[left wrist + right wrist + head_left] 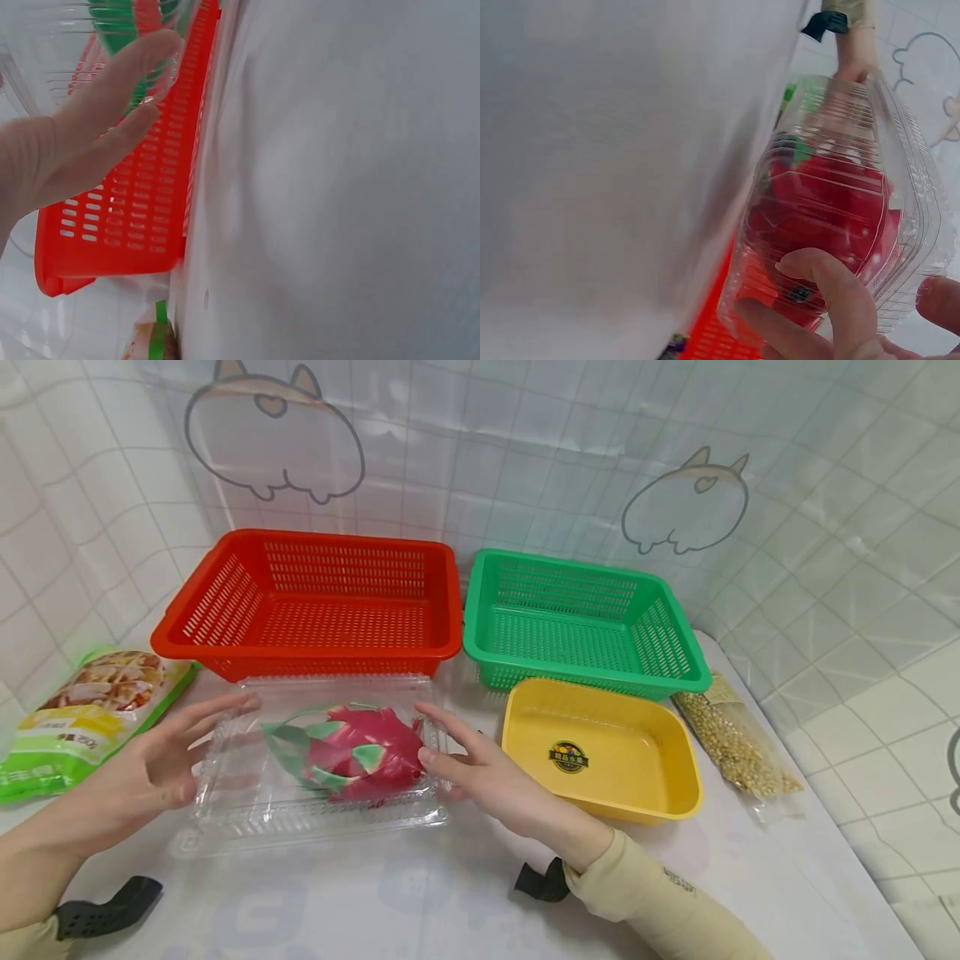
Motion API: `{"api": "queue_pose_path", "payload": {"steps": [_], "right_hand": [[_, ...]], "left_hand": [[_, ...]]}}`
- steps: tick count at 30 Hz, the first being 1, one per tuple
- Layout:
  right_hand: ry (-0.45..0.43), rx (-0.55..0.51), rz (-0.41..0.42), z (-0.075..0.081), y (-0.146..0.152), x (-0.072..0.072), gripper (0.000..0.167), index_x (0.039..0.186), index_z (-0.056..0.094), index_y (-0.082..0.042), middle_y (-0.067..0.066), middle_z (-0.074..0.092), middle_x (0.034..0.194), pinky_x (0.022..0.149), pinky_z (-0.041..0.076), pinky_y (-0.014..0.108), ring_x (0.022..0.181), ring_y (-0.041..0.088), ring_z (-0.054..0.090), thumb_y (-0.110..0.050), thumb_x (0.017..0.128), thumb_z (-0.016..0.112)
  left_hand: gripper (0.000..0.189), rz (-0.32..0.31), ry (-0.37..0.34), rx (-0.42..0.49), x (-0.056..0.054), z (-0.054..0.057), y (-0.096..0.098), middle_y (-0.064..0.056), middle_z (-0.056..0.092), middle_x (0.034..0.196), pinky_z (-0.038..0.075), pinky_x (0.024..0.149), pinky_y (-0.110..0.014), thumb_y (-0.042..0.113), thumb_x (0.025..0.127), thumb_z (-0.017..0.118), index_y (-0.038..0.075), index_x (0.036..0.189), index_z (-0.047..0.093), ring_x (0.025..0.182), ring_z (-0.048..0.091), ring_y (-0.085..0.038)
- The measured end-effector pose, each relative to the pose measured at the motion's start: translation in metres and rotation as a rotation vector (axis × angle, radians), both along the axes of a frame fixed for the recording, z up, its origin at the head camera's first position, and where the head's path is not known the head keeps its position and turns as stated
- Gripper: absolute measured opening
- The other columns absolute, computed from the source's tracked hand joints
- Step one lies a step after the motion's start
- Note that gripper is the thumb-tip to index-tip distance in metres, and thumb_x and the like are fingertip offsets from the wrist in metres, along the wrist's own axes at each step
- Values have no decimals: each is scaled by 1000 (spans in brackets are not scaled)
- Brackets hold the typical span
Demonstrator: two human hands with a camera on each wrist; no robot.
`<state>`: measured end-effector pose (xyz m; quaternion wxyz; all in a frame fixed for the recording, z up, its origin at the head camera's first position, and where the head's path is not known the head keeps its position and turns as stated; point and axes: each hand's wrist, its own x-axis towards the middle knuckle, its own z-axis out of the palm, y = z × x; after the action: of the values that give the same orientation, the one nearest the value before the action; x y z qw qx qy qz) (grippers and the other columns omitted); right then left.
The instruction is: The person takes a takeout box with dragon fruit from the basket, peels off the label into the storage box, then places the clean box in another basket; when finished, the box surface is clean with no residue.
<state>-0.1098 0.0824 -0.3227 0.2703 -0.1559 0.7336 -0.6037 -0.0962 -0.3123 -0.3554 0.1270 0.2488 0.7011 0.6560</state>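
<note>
Tile-patterned backdrop (pixel 517 410), white tabletop (pixel 375 902); clear plastic box (pixel 285 814), dragon fruit (pixel 375 752) inside, in front of red basket (pixel 315 653); left hand (pixel 153 756) and right hand (pixel 480 768) apart, gripping opposite ends

The clear box (pixel 251 806) is thin, glossy plastic with ribbed walls; the dragon fruit (pixel 378 753) inside looks smooth and shiny. The red basket (pixel 307 652) and green basket (pixel 585 673) are slotted plastic with a soft sheen, the yellow tub (pixel 641 768) smooth plastic. Shiny film forms the left bag (pixel 78 722) and right bag (pixel 738 742). The far wall covering (pixel 525 468) gleams; the tabletop (pixel 450 893) seems matt, though blurred up close. The right sleeve (pixel 667 893) is matt cloth.
</note>
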Motion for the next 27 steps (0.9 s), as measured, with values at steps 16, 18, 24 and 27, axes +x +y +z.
{"api": "queue_pose_path", "payload": {"steps": [16,18,24,27], "right_hand": [[39,20,-38,19,14,-5,55,148,37,-49,-11,33,157,94,55,46,132,24,50,-31,101,58],[44,20,-40,21,16,-5,55,149,37,-48,-11,31,159,96,53,48,134,25,48,-31,101,57],[29,-16,-48,29,19,-5,54,150,39,-43,-9,29,160,106,46,54,141,26,39,-29,101,57],[13,-19,-80,34,22,-6,53,148,41,-44,-10,29,160,109,43,56,143,25,36,-30,100,58]], "left_hand": [[93,-33,9,159,0,2,18,-10,10,166,60,87,-41,11,89,72,5,160,11,143,27,-19],[93,-29,10,169,0,3,20,-9,10,166,60,87,-41,11,89,72,6,160,11,142,30,-19],[92,18,5,166,3,7,28,-7,14,167,60,88,-40,12,90,71,8,160,13,141,35,-18],[88,63,8,173,6,10,34,-7,16,166,59,89,-37,13,92,69,10,160,14,142,34,-18]]}}
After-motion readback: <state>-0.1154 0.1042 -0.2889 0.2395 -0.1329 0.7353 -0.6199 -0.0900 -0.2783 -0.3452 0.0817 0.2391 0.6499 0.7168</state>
